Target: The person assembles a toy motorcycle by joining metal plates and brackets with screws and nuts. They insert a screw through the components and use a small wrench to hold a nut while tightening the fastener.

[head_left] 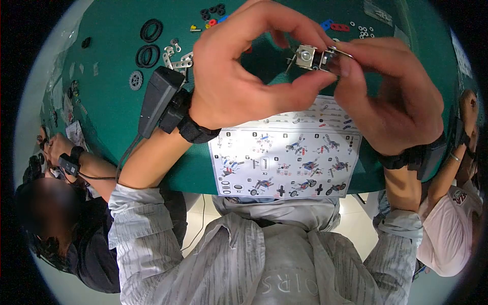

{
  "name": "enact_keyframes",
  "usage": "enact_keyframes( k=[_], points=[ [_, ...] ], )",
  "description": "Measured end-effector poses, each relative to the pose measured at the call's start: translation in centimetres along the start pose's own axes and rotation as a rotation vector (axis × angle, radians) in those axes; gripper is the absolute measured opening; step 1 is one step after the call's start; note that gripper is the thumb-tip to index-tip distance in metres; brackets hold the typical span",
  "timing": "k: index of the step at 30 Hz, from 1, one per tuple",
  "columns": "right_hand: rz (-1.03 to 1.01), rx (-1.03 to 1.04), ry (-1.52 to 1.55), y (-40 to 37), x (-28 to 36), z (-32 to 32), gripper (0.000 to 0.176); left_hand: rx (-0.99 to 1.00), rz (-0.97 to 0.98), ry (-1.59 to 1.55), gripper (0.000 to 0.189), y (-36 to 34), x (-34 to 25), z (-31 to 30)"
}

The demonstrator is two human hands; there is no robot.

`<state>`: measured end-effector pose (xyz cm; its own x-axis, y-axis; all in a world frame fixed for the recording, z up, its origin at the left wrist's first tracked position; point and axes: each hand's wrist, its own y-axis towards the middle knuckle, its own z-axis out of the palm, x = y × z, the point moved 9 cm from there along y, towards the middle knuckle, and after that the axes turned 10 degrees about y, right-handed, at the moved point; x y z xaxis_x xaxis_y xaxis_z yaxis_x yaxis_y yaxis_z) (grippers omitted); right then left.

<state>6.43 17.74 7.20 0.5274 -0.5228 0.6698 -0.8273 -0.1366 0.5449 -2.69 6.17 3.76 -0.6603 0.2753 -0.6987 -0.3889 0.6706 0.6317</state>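
Above the table, my left hand [239, 76] pinches a small metal bracket assembly [305, 56] between thumb and fingers. A round bolt or screw head shows on its face. My right hand [396, 96] is closed on the other end, where a bent shiny bracket piece [330, 58] shows between thumb and forefinger. The two metal parts touch or are joined; fingers hide the exact contact. Below my hands lies a printed instruction sheet [284, 173] with numbered assembly pictures of a model motorbike.
Black rubber tyre rings [151, 30], a grey gear wheel [135, 80] and perforated metal strips [181, 64] lie left on the green table. Small washers [363, 31] and a red strip [340, 27] lie at the back right. People sit at both sides.
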Motion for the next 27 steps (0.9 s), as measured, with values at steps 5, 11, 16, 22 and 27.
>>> enact_keyframes(
  k=[5, 11, 16, 22, 27],
  points=[
    [0.023, 0.008, 0.024, 0.02, -0.12, -0.06, 0.027, 0.027, 0.001, 0.019, 0.040, 0.12, -0.11, 0.01],
    [0.021, 0.015, -0.003, 0.12, -0.03, 0.05, 0.027, -0.002, 0.012, 0.009, 0.040, -0.02, 0.04, -0.02],
    [0.002, 0.023, -0.012, 0.15, -0.02, 0.02, 0.027, -0.008, 0.018, 0.043, 0.040, -0.02, -0.05, -0.12],
    [-0.006, 0.013, -0.010, 0.12, 0.01, -0.02, 0.028, -0.011, 0.009, 0.032, 0.040, -0.04, 0.00, -0.05],
    [0.005, 0.006, 0.006, 0.00, -0.17, 0.03, 0.028, 0.007, -0.015, 0.025, 0.040, -0.05, -0.02, -0.03]
  ],
)
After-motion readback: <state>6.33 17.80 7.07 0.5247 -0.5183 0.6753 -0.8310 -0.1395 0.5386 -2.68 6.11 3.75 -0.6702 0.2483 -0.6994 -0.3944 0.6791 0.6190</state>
